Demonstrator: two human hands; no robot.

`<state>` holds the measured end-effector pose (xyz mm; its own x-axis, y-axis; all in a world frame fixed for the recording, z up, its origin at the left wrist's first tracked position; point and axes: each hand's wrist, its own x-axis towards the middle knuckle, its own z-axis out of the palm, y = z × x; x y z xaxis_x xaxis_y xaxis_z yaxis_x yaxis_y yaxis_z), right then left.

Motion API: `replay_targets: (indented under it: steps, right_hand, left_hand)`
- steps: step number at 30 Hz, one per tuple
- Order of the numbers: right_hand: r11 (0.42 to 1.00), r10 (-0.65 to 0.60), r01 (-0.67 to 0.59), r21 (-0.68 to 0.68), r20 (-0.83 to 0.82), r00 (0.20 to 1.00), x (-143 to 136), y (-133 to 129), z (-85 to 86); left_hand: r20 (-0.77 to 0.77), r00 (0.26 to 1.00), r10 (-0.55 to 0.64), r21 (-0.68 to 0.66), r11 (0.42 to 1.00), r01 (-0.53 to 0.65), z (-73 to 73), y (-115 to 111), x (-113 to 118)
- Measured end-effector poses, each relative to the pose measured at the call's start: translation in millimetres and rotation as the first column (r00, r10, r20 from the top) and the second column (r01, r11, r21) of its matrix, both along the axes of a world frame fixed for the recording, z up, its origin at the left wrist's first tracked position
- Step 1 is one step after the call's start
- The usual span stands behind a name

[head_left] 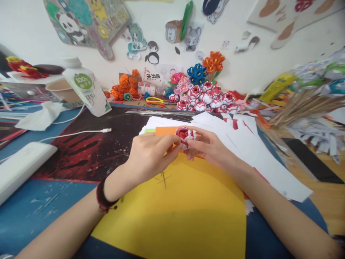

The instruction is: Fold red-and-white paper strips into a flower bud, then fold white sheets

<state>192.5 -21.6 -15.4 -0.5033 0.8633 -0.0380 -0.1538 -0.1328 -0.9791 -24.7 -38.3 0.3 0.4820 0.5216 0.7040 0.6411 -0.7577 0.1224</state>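
A red-and-white paper flower [185, 136] is held up between my two hands, above the far edge of a yellow sheet of paper [185, 208]. My right hand [206, 144] grips the flower from its right side, thumb in front and fingers around the back. From the left, my left hand [153, 153] pinches at the flower's edge with thumb and forefinger; its other fingers are curled in. Thin brown sticks or wires [164, 178] lie crossed on the yellow paper below. Behind the hands, an orange sheet [165, 131] shows on top of white papers.
More finished paper flowers [206, 97] are piled against the wall. Yellow-handled scissors [155, 101] and thin wires [159, 113] lie at the back. A white bottle [86, 88], a cable [75, 133] and a white power strip [24, 167] stand left. White sheets [258, 154] spread right.
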Motion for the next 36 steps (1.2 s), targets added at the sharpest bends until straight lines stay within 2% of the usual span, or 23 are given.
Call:
replay_targets:
  steps: [2, 3, 5, 7, 9, 12, 18, 22, 24, 26, 29, 32, 34, 36]
  right_hand:
    - [1.0, -0.004, 0.004, -0.006, -0.001, 1.0, 1, 0, 1.3]
    - [1.0, -0.005, 0.005, -0.006, -0.001, 1.0, 1, 0, 1.6]
    - [1.0, -0.007, 0.007, -0.005, -0.003, 1.0, 1, 0, 1.5]
    - [1.0, -0.003, 0.003, 0.0, -0.005, 1.0, 1, 0, 0.6]
    - [1.0, 0.005, -0.005, 0.006, -0.007, 1.0, 1, 0, -0.3]
    - [1.0, 0.004, -0.004, 0.004, -0.011, 1.0, 1, 0, -0.9]
    - [1.0, -0.014, 0.014, -0.014, -0.013, 1.0, 1, -1, 0.7]
    - [1.0, -0.012, 0.011, -0.028, -0.009, 1.0, 1, 0, 1.2]
    - [0.999, 0.001, -0.002, -0.033, -0.008, 1.0, 0, 1, 0.5]
    - [0.999, 0.01, -0.011, -0.035, -0.013, 1.0, 0, 1, -0.6]
    - [0.999, 0.022, -0.023, -0.026, -0.022, 1.0, 1, 1, -2.6]
    - [0.999, 0.048, -0.049, -0.008, -0.018, 0.999, 1, 2, -5.0]
    - [0.997, 0.074, -0.074, 0.026, -0.02, 0.997, 0, 3, -7.1]
    - [0.993, 0.078, -0.077, 0.087, -0.009, 0.997, -2, 3, -9.5]
  left_hand:
    - [0.141, 0.99, -0.023, -0.282, 0.958, 0.062, 6.7, 0, 2]
    - [0.203, 0.979, -0.027, -0.408, 0.906, 0.11, 10.5, 0, 3]
    - [0.3, 0.954, -0.013, -0.575, 0.796, 0.192, 17.1, 0, 4]
    - [0.357, 0.934, 0.01, -0.655, 0.716, 0.242, 20.7, 0, 4]
    - [0.38, 0.925, 0.029, -0.698, 0.665, 0.266, 21.0, 2, 4]
    - [0.385, 0.922, 0.047, -0.719, 0.641, 0.267, 18.4, 4, 3]
    - [0.394, 0.918, 0.049, -0.704, 0.659, 0.267, 13.4, 5, 3]
    - [0.402, 0.915, 0.008, -0.644, 0.713, 0.277, 9.9, 2, 5]
    - [0.365, 0.931, -0.016, -0.6, 0.76, 0.248, 7.4, 0, 6]
    - [0.281, 0.959, -0.027, -0.5, 0.849, 0.17, 3.7, -1, 6]
    - [0.094, 0.996, 0.003, -0.239, 0.971, 0.02, -3.6, 0, 6]
    - [-0.033, 0.997, 0.071, -0.047, 0.996, -0.073, -10.6, 0, 6]
    - [-0.043, 0.995, 0.092, -0.017, 0.996, -0.093, -12.8, -2, 7]
    - [-0.008, 0.996, 0.092, -0.066, 0.994, -0.092, -12.0, -4, 9]
